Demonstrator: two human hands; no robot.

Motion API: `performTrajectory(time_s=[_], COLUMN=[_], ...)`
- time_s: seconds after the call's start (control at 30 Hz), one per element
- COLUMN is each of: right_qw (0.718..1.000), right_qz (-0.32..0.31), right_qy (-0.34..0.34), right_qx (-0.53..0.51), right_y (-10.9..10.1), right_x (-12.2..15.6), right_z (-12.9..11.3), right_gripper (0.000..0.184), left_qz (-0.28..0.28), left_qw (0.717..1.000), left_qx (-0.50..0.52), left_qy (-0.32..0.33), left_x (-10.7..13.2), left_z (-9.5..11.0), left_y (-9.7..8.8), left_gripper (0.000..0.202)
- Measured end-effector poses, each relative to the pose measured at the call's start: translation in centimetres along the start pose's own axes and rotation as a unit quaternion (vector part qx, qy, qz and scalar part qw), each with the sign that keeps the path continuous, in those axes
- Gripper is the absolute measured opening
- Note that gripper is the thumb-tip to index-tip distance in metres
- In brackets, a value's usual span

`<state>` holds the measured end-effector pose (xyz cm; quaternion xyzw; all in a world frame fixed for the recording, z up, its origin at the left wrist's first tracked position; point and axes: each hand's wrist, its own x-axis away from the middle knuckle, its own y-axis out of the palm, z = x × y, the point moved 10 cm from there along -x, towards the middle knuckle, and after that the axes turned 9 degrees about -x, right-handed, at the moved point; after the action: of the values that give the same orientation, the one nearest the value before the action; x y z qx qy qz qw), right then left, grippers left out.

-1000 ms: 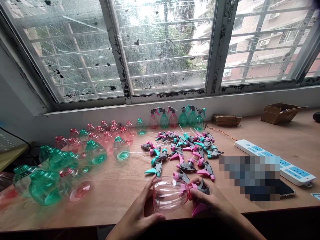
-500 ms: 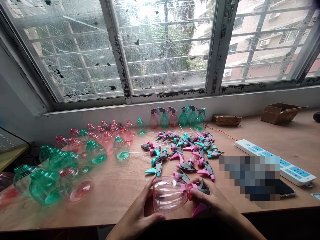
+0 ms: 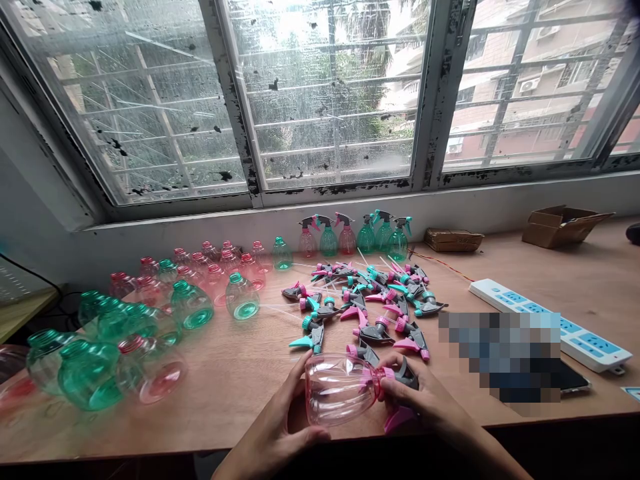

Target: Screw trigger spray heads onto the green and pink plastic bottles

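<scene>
My left hand (image 3: 277, 427) is wrapped round the body of a clear pink plastic bottle (image 3: 337, 390) that lies on its side near the table's front edge. My right hand (image 3: 425, 400) grips the grey and pink trigger spray head (image 3: 403, 387) at the bottle's neck, fingers closed on its collar. Just beyond lies a heap of loose spray heads (image 3: 367, 297) in pink, teal and grey, with thin white dip tubes sticking out.
Several empty green and pink bottles (image 3: 120, 340) lie at the left of the wooden table (image 3: 240, 373). Finished spray bottles (image 3: 357, 237) stand by the window sill. A white power strip (image 3: 550, 323), a phone, and cardboard boxes (image 3: 563, 225) are at the right.
</scene>
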<state>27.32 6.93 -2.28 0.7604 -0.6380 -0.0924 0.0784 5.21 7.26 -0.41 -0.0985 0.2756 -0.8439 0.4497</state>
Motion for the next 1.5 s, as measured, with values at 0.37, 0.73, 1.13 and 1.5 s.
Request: performTrajectory(time_s=[0.37,0.73,1.13,1.5], right_qw=[1.000,1.000,1.000,1.000], right_qz=[0.002,0.008,0.000,0.006], right_qy=[-0.003,0.006,0.005,0.002], right_qx=[-0.009,-0.007,-0.001,-0.006], right_y=[-0.07,-0.10,-0.04,-0.21], right_x=[0.04,0.01,-0.03,-0.04], right_z=[-0.01,0.15,0.16,0.29], right_gripper=[0.039,0.044,0.041,0.044], left_qz=[-0.003,-0.001,0.001,-0.003], left_qw=[1.000,1.000,1.000,1.000], left_qx=[0.000,0.011,0.006,0.002], left_qy=[-0.001,-0.002,0.011,0.012], left_x=[-0.11,-0.11,-0.11,-0.05], left_z=[0.57,0.36,0.45,0.04], left_y=[-0.04,-0.03,-0.09,0.05], left_gripper=[0.093,0.092,0.092,0.092])
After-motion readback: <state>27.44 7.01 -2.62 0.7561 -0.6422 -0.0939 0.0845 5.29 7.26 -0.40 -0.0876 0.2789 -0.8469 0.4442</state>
